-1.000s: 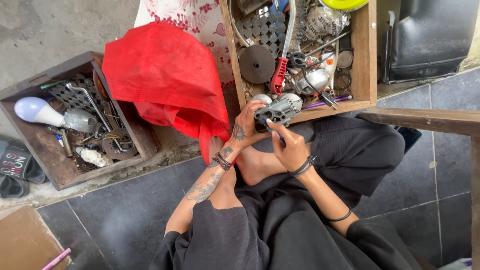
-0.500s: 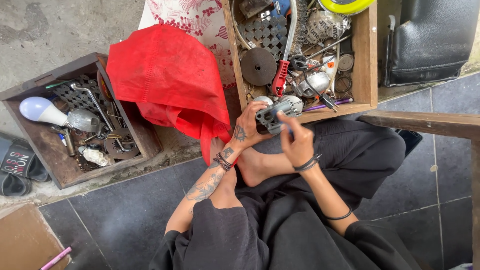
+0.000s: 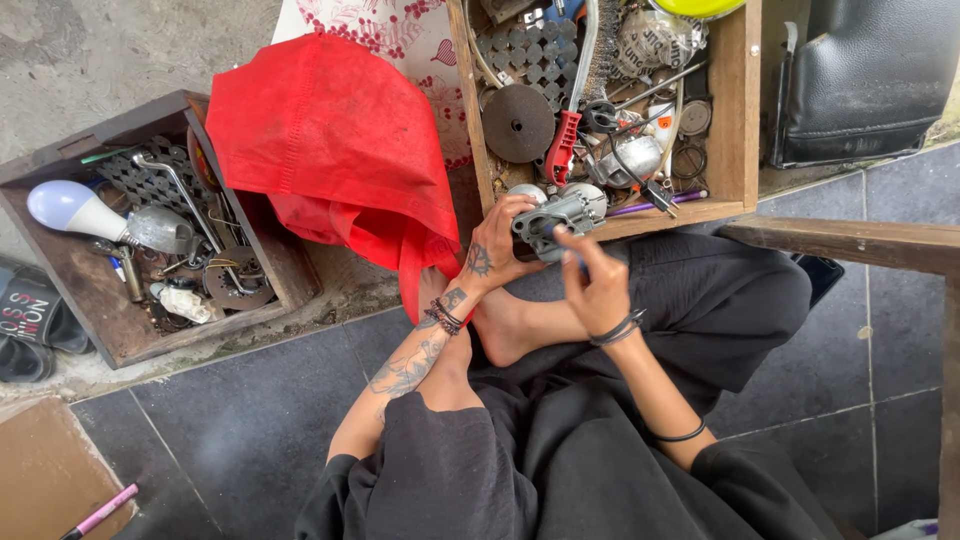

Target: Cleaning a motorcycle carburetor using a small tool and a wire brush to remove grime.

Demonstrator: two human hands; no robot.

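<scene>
Metal part (image 3: 556,214) (grey, lumpy) sits gripped in left hand (image 3: 495,248), right hand (image 3: 597,285) fingertips pinching it.

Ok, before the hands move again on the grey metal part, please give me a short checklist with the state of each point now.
1. Left hand has a grip on the grey metal part: ok.
2. Right hand fingertips reach the part's near side: ok.
3. Tool in right hand: cannot tell, hidden.
4. Part held above the lap, in front of the wooden box: ok.
5. Red cloth apart from the hands: ok.
</scene>
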